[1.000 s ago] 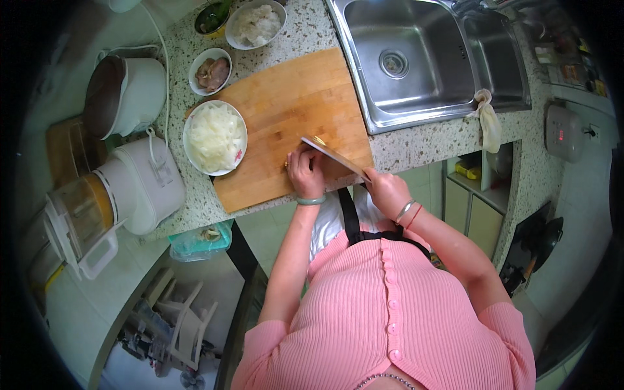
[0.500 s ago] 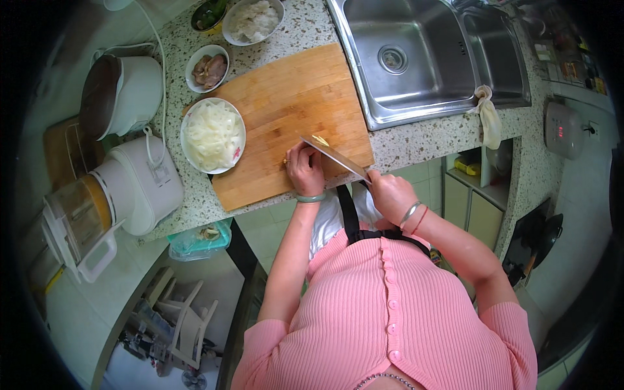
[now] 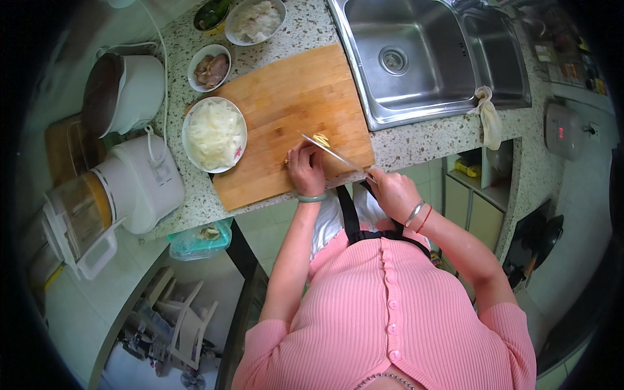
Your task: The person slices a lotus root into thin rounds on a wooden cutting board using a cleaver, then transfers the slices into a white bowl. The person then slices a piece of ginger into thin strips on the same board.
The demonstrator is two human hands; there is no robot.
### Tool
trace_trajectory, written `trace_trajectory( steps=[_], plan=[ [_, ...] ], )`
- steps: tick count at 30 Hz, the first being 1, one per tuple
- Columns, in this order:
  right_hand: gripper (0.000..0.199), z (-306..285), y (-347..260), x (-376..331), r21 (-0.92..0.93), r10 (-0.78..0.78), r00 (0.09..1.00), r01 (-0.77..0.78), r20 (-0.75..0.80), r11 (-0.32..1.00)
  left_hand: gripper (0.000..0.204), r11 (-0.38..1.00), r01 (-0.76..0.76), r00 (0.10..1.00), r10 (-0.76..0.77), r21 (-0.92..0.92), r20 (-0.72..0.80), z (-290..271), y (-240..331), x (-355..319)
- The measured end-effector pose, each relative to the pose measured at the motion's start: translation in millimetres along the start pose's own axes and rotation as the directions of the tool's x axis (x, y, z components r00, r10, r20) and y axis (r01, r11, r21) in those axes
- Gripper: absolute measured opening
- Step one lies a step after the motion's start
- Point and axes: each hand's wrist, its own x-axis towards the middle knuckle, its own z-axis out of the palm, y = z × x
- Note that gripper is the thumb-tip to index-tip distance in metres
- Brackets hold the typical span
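My right hand (image 3: 395, 195) is wrapped round the handle of a kitchen knife (image 3: 342, 159), whose blade points up and to the left across the wooden cutting board (image 3: 279, 97). The blade is seen nearly edge-on. Just beyond it lie thin pale-yellow strips (image 3: 321, 140), possibly ginger. On the near side of the blade my left hand (image 3: 306, 171) rests on the board, its fingers curled by the blade tip; what they press on is hidden. Beside the board's left end, a white bowl (image 3: 186, 146) holds pale shredded vegetable.
Behind it stand a small bowl of meat pieces (image 3: 212, 69), a bowl of white food (image 3: 255, 21) and a dark container of green vegetables (image 3: 210, 15). A steel sink (image 3: 416, 58) borders the board's right. Appliances (image 3: 144, 182) stand at left; a cloth (image 3: 489, 120) hangs near the sink.
The knife blade has turned to show more of its edge and less of its flat side. More of the yellow strips shows beyond it. My left hand has hardly moved.
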Motion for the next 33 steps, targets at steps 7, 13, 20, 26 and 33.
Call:
trace_trajectory(
  steps=[7,13,20,26,33],
  plan=[
    [0.014,2,-4,-3,-0.124,0.058,0.994,-0.046,0.095,0.991,0.014,0.999,-0.001,1.000,0.001,-0.035,0.006,0,2,0],
    [0.012,21,-4,10,-0.157,0.062,0.994,-0.047,0.093,0.986,0.016,0.999,-0.030,0.999,0.031,0.010,-0.010,1,-1,-3],
    [0.010,14,7,15,-0.079,-0.009,1.000,0.009,-0.007,0.997,0.012,1.000,-0.008,0.998,0.008,0.004,0.055,-4,-2,-1],
    [0.010,0,0,3,-0.051,-0.011,1.000,0.010,-0.018,0.999,0.011,0.999,0.005,1.000,-0.006,-0.042,-0.013,0,2,-1],
    [0.009,13,5,4,-0.126,-0.002,1.000,0.003,0.012,0.992,0.014,1.000,-0.005,1.000,0.006,-0.017,0.015,0,-3,-4]
  ],
)
